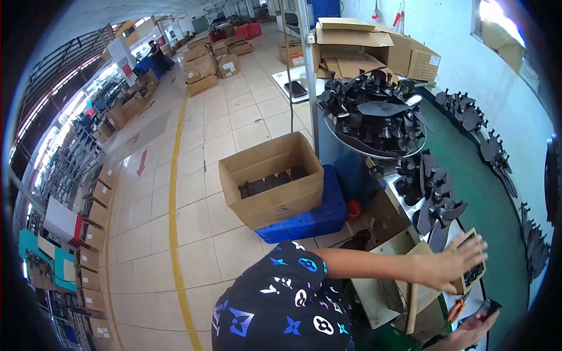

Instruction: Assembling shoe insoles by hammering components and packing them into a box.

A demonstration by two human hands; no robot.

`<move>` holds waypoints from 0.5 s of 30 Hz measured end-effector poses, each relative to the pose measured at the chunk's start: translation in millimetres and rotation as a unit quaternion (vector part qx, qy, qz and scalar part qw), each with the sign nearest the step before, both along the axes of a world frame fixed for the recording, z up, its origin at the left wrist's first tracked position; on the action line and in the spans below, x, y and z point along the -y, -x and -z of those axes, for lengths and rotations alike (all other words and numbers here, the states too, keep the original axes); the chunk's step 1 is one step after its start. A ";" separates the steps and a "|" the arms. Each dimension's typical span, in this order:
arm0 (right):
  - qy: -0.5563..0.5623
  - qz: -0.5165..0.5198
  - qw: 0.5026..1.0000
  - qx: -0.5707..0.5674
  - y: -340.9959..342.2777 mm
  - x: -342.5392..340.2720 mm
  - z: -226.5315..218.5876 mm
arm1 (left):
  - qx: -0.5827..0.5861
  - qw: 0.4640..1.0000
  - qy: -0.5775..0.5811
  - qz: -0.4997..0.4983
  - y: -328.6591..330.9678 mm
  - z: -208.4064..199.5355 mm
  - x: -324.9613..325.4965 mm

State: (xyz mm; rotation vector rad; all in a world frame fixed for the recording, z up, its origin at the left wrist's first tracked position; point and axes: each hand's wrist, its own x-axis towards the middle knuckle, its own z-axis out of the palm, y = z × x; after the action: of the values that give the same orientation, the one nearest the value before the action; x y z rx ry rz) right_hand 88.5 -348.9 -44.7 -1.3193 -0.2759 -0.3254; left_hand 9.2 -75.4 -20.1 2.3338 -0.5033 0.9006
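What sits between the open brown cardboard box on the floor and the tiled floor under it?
A blue plastic crate, lying flat, sits under the open brown cardboard box and above the tiled floor, in the head view.

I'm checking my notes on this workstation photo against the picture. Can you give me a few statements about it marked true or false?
1. The left hand lies on a small box of dark parts. True.
2. The open cardboard box sits on a red crate. False: the crate is blue.
3. The right hand holds a dark part. True.
4. The round tray holds nothing. False: it is heaped with dark parts.
5. The floor line is yellow. True.
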 end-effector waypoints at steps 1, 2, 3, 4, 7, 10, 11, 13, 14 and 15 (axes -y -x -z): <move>-0.004 -0.013 0.999 0.048 36.0 -30.4 -0.1 | 0.027 0.997 0.033 0.069 7.5 -6.9 2.3; -0.009 -0.027 0.995 0.096 63.5 -59.9 5.4 | 0.096 0.992 0.001 0.085 11.9 -13.7 -0.1; -0.001 -0.120 0.987 0.106 74.0 -83.3 3.2 | 0.112 0.988 0.047 0.096 20.1 -18.7 -9.0; 0.006 -0.176 0.977 0.119 83.5 -97.1 7.4 | 0.113 0.984 0.086 0.110 29.6 -21.8 -16.5; 0.368 0.072 0.897 0.233 98.0 -134.6 43.3 | 0.009 0.994 0.107 0.038 61.8 -27.6 -50.7; 0.642 0.152 0.713 0.237 128.3 -136.8 74.1 | -0.080 0.941 0.324 0.049 85.0 -27.7 -66.3; 0.655 0.152 0.723 0.156 136.0 -136.8 80.1 | -0.074 0.946 0.312 0.047 88.0 -23.3 -71.7; 0.652 0.145 0.744 -0.017 145.5 -122.3 78.6 | -0.168 0.902 0.391 0.075 89.4 -6.9 -66.5; 0.634 0.122 0.759 -0.086 150.2 -116.5 77.8 | -0.217 0.827 0.497 0.146 88.7 3.3 -59.6; 0.613 0.138 0.774 -0.076 155.6 -110.2 78.5 | -0.252 0.798 0.524 0.158 86.6 14.2 -51.7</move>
State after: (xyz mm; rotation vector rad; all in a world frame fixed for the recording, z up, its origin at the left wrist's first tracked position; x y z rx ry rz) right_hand -67.1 -238.6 -123.2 -2.6973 -0.1339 -0.2737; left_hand -77.4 -23.7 -34.3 1.2949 -0.0841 0.2200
